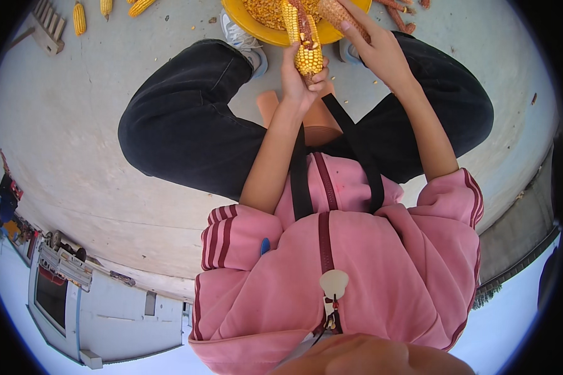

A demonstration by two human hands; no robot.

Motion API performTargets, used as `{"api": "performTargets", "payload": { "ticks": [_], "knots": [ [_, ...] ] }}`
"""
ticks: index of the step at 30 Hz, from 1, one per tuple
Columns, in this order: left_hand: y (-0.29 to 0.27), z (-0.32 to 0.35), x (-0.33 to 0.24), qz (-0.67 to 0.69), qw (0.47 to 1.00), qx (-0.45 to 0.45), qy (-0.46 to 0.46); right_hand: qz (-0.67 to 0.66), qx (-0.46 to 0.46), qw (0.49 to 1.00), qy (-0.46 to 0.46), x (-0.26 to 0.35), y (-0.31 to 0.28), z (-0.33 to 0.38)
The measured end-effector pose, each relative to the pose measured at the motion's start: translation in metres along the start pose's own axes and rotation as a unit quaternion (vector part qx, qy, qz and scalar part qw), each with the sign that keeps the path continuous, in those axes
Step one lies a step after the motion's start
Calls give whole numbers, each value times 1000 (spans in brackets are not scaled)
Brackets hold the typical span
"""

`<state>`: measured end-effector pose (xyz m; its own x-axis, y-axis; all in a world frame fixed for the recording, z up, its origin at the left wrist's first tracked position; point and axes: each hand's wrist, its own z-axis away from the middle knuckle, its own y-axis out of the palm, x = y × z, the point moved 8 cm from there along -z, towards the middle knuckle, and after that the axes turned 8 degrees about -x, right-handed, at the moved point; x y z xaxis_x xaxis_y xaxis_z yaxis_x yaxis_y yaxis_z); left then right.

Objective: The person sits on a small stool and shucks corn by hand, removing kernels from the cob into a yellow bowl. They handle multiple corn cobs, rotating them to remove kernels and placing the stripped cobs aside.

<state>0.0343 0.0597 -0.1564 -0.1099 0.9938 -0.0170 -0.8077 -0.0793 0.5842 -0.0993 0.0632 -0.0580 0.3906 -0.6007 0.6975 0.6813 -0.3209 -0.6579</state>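
My left hand (301,84) is closed round the lower end of a yellow corn cob (308,57). Part of that cob is stripped, with a reddish furrow running down among the kernels. In my right hand (381,55) is a bare reddish-brown corncob (341,14), gripped by the fingers and slanting toward the yellow cob. The two cobs are close together at their upper parts; whether they touch I cannot tell. Both are over the near edge of a yellow basin (268,34), which holds many loose kernels (264,11).
Whole yellow ears (79,19) lie on the concrete floor at the far left, near a slatted wooden piece (45,28). Several stripped cobs (401,22) lie right of the basin. My shoes (241,39) flank the basin, and stray kernels dot the floor.
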Motion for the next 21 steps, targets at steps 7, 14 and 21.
{"api": "performTargets", "payload": {
  "ticks": [7,14,21],
  "knots": [
    [-6,-6,0,-74,997,-9,10,-4,15,1000,6,1,4,1],
    [-1,-1,-1,0,1000,-1,-6,105,69,991,-46,-8,13,18],
    [-11,-2,-3,-94,992,-53,66,227,33,968,-101,16,16,59]
  ]
}}
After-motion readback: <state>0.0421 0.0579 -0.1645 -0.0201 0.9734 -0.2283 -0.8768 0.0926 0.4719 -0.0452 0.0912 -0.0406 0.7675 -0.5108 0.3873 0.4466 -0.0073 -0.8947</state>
